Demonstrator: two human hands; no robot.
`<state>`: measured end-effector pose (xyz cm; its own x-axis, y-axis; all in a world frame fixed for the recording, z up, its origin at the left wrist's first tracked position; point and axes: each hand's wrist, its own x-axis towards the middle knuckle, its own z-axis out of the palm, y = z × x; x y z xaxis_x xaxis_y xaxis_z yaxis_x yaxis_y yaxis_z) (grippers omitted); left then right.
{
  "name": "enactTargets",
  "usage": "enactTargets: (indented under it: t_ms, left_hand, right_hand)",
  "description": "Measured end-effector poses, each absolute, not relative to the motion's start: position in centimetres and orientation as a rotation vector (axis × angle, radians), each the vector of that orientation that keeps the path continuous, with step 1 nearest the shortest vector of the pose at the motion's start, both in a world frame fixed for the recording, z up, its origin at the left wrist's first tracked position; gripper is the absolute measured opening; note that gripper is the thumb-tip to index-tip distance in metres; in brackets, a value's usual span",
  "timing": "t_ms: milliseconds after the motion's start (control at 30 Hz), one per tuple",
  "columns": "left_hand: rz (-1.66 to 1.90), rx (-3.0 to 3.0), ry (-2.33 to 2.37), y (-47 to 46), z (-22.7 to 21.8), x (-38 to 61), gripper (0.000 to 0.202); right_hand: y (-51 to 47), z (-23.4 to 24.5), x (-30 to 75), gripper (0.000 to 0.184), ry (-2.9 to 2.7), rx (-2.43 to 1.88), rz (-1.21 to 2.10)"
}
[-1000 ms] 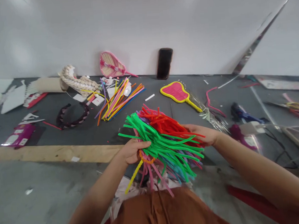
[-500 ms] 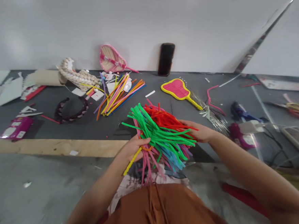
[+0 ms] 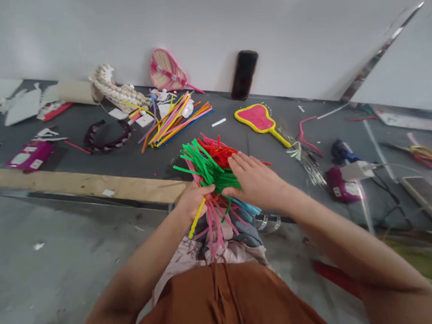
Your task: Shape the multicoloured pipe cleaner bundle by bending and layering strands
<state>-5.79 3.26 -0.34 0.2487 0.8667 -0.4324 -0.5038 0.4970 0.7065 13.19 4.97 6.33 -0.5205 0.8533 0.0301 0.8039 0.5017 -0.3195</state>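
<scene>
Pipe-cleaner bundle (image 3: pixel 206 170) is held above the near edge of the tabletop (image 3: pixel 142 166), your left grip (image 3: pixel 195 199) clasping its gathered waist. Your right grip (image 3: pixel 256 180), at the red strands half a second ago, now lies flat, unclenched, across the green, leaving the splay looking narrower. Beyond: loose stems (image 3: pixel 178 122) left, pink-and-yellow paddle (image 3: pixel 256 117) right, then a phone (image 3: pixel 244 75).

From my end, the bundle (image 3: pixel 210 173) looks fuzzy and matt, like chenille. I see a smooth wall (image 3: pixel 191 15) with a soft sheen and a dark, dull tabletop (image 3: pixel 135 168), its edge strip (image 3: pixel 73 182) looking like bare wood. The phone (image 3: pixel 245 75) has a glassy black face. I read the purple pack (image 3: pixel 32 155) as shiny plastic, the tube (image 3: pixel 78 91) as matt cardboard, the shirt (image 3: pixel 226 304) as soft cloth, the floor (image 3: pixel 21 289) as worn concrete.
</scene>
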Motion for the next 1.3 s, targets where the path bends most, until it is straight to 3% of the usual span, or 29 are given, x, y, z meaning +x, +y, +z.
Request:
enactTargets:
  t_ms: [67,200,333,433,500,633,767,1033,1300]
  left_hand:
    - [0.951,0.527,0.909,2.9,0.4,-6.4,0.045]
    - [0.884,0.653,0.964,3.0,1.8,-9.9,0.043]
    - [1.241,1.241,1.417,3.9,3.3,-12.6,0.051]
    - [1.542,1.707,1.505,4.9,4.7,-12.6,0.042]
    - [1.541,1.876,1.487,6.1,5.2,-12.4,0.038]
    - [1.059,2.159,1.608,9.5,4.6,-13.8,0.037]
    - [0.616,2.374,1.266,13.1,4.2,-15.4,0.046]
    - [0.215,2.180,0.721,17.1,5.1,-12.4,0.065]
    - [-0.196,2.870,0.390,17.9,2.0,-12.3,0.081]
  right_hand:
    - [3.4,3.7,11.8,0.095,-2.628,-1.540,0.325]
    - [2.1,-0.3,11.6,0.096,-2.629,-1.624,0.193]
    - [1.7,-1.7,11.8,0.095,-2.589,-1.592,0.096]
    - [1.6,-1.9,11.6,0.094,-2.565,-1.569,0.075]
    - [1.5,-2.0,11.5,0.094,-2.563,-1.566,0.068]
    - [1.5,-2.0,11.5,0.094,-2.563,-1.572,0.065]
    - [1.5,-2.2,11.5,0.094,-2.539,-1.550,0.069]
    - [1.6,-1.9,11.3,0.092,-2.495,-1.494,0.016]
    - [1.9,-1.5,11.3,0.083,-2.476,-1.535,0.019]
